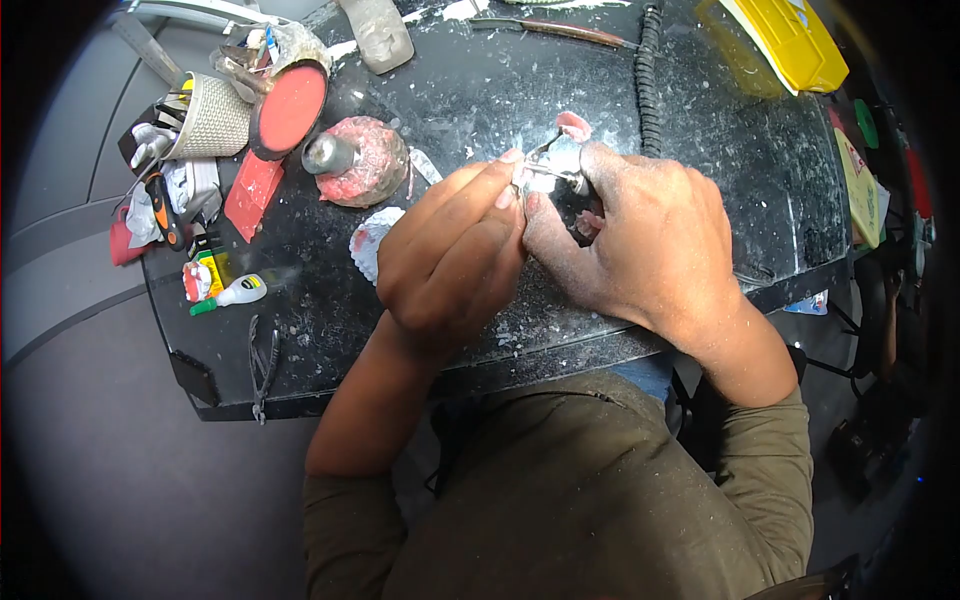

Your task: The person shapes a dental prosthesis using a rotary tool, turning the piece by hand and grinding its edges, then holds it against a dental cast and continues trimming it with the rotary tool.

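My left hand [450, 245] and my right hand [655, 240] meet over the black worktable. Between their fingertips is a small shiny metallic piece [545, 172], partly hidden by the fingers and blurred by glare. Both hands are closed on it, the right thumb and index finger at its right side. Just beyond it lies a small pink piece [573, 126]. Another pink piece [588, 224] shows under my right hand. A white crumbly lump [374, 243] rests on the table, left of my left hand.
Left of my hands stand a pink-smeared burner [365, 165], a round red block [290, 108], a woven basket [212, 118], a glue bottle [243, 290] and pliers [263, 365]. A coiled cord [649, 90] and a yellow tray [795, 45] are farther back. White dust covers the table [480, 110].
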A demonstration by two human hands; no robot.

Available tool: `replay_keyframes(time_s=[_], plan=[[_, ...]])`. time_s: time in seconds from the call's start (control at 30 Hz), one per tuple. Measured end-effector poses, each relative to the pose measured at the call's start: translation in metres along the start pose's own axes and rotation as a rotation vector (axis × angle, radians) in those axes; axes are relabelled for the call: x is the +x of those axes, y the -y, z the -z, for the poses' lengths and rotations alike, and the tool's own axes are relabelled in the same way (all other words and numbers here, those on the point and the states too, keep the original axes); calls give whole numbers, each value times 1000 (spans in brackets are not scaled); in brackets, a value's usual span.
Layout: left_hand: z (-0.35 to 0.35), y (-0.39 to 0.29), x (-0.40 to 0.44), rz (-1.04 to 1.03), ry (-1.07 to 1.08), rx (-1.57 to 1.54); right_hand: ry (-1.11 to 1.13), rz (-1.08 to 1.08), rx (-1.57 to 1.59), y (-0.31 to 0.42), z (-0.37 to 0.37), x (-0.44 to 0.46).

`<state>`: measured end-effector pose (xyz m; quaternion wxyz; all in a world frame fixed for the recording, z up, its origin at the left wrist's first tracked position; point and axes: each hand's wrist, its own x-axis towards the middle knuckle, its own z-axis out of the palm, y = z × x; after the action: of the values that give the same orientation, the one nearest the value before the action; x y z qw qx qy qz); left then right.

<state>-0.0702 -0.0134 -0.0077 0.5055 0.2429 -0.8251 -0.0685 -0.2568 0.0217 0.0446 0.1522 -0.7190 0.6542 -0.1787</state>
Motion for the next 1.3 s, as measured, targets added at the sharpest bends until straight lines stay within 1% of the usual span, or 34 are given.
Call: replay_keyframes(time_s=[0.03,0.1,0.13,0.2,0.23,0.27,0.3,0.33,0.37,0.43,0.47,0.5,0.53,0.57,0.6,0.67,0.73,0.77,0.87,0.93,1.03,1.1,1.3], plan=[[0,-1,1,5,1,1,-7,-10,5,0,1,0],[-1,0,1,2,0,3,70,13,33,2,5,1],[0,0,1,-1,0,5,70,13,34,1,4,1],[0,-1,2,13,4,12,-31,63,85,-3,4,1],[1,-1,1,28,4,20,-32,65,83,-6,8,2],[1,-1,0,28,0,25,-78,66,182,-11,16,4],[2,-1,-4,125,-19,-57,-124,69,283,-17,20,6],[4,-1,-6,222,-37,-138,-206,127,478,-25,17,8],[7,-4,-8,222,-41,-130,-177,172,490,-30,23,7],[11,-10,-10,604,-66,-474,-233,180,593,-30,26,7],[11,-9,-10,602,-71,-475,-201,222,584,-35,29,9],[13,-8,-10,629,-61,-635,-200,226,580,-32,29,8],[14,-7,-10,653,-49,-793,-154,143,669,-24,30,6],[15,-7,-10,651,-53,-792,-107,59,756,-19,30,6],[16,-7,-10,660,-44,-853,-98,103,833,-22,24,5],[16,-7,-10,666,-41,-917,-76,79,836,-20,23,6],[14,-8,-8,687,-42,-914,-123,192,672,-24,24,9],[13,-9,-6,685,-51,-914,-119,198,667,-24,24,9],[11,-9,-4,726,-100,-944,-173,316,654,-23,22,10],[13,-7,-8,789,-44,-899,-210,354,636,-20,19,10],[9,-14,0,835,-134,-934,-226,411,584,-17,18,9],[10,-15,2,855,-171,-919,-192,419,555,-14,16,6],[19,-15,-2,932,-113,-831,-116,556,508,-15,9,6]])
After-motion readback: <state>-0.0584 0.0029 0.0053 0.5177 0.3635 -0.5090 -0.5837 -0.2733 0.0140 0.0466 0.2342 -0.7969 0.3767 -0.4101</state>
